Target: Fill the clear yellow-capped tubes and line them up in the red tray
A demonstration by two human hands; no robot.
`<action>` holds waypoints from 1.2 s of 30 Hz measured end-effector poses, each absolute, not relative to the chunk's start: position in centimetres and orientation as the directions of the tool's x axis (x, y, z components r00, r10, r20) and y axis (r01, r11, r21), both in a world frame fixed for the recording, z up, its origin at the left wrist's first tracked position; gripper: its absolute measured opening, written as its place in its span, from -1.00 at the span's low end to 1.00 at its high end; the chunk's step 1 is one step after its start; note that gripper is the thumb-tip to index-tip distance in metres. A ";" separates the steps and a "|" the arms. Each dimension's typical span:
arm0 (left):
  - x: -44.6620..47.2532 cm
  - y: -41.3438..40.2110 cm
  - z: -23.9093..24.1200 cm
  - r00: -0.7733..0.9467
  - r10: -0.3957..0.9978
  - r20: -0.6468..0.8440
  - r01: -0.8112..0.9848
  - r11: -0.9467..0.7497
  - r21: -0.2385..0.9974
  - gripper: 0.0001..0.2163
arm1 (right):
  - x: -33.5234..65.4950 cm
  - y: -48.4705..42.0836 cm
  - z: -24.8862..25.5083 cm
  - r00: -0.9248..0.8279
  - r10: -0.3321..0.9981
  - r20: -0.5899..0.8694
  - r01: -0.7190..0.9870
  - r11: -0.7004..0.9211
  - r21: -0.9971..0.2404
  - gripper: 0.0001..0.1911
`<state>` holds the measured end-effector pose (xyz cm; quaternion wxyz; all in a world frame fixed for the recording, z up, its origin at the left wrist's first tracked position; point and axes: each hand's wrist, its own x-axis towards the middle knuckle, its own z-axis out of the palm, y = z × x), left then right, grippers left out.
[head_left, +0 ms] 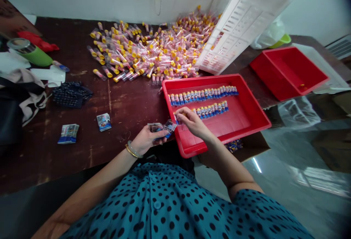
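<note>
My left hand is closed around a small stack of printed plastic sleeves, just outside the left wall of a red tray. Over that wall, my right hand has its fingers pinched at a small tube, mostly hidden by the fingertips. Inside the tray stand two rows of yellow-capped tubes in blue printed sleeves, a back row and a shorter front row partly behind my right hand. Two more sleeve stacks lie on the table, a small one and a thicker one.
A large heap of clear yellow-capped tubes spreads along the wall. A white plastic crate leans behind the tray. Right of it sits a red bin. A green bottle, dark cloth and bag lie left.
</note>
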<state>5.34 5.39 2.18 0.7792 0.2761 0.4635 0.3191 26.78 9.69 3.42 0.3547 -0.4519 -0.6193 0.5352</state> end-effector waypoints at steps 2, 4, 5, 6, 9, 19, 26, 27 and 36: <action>5.1 5.4 2.1 0.372 0.745 -0.554 -0.242 0.654 0.717 -0.72 | 27.4 10.1 3.9 -0.336 0.938 -0.085 0.017 -0.084 -0.996 -0.76; 5.1 5.3 2.0 0.372 0.743 -0.557 -0.246 0.657 0.712 -0.71 | 27.6 10.1 5.1 -0.336 0.938 -0.088 -0.138 -0.141 -0.980 -0.71; 5.1 5.2 1.9 0.371 0.744 -0.556 -0.247 0.656 0.714 -0.71 | 27.5 10.0 5.8 -0.333 0.940 -0.077 -0.198 -0.149 -0.969 -0.71; 5.1 5.2 1.8 0.370 0.746 -0.554 -0.242 0.652 0.718 -0.71 | 27.2 9.8 6.4 -0.329 0.942 -0.066 -0.247 -0.153 -0.957 -0.71; 5.4 5.0 1.7 0.376 0.755 -0.538 -0.213 0.635 0.742 -0.73 | 25.9 9.4 7.6 -0.317 0.948 -0.033 -0.321 -0.140 -0.936 -0.73; 5.5 4.8 1.7 0.431 0.789 -0.437 -0.298 0.582 0.757 -0.73 | 23.2 8.4 5.2 -0.222 0.974 0.043 -0.257 -0.016 -0.966 -0.65; 6.3 4.5 2.0 0.433 0.797 -0.421 -0.349 0.579 0.737 -0.67 | 23.1 5.5 2.3 -0.230 0.968 0.099 -0.163 0.062 -0.985 -0.73; 6.4 4.5 2.0 0.430 0.797 -0.423 -0.347 0.579 0.738 -0.67 | 23.3 5.3 2.1 -0.226 0.969 0.098 -0.148 0.065 -0.987 -0.73; 7.3 4.2 2.1 0.336 0.831 -0.443 -0.306 0.542 0.783 -0.65 | 23.2 4.5 2.1 -0.183 0.983 0.031 -0.165 0.000 -0.986 -0.78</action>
